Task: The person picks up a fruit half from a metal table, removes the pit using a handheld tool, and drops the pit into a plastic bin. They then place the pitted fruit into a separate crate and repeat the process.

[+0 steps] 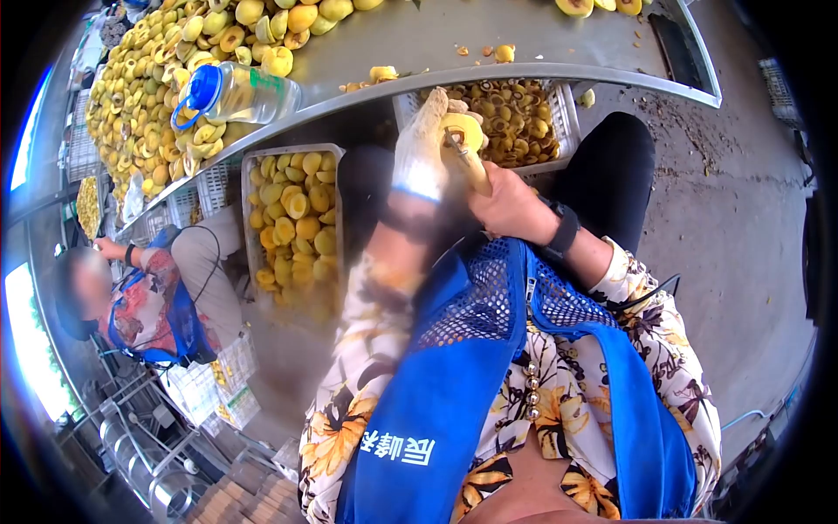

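My left hand [422, 150], in a whitish glove with a blue cuff edge, grips a yellow fruit half [465, 129], its cut side showing. My bare right hand [513, 205] is closed around the light-coloured handle of a small tool [472, 171]. The tool's metal end is at the middle of the fruit half. Both hands are above my lap, in front of a crate [565, 118] of small brownish-yellow fruit pieces. To their left stands a pale crate [248, 229] filled with yellow fruit halves.
A metal table [419, 48] runs across the top, its raised edge close beyond my hands. A large fruit pile [144, 92] and a blue-lidded bottle [253, 94] lie on it. Another person [161, 301] sits at the left. My knees flank the hands.
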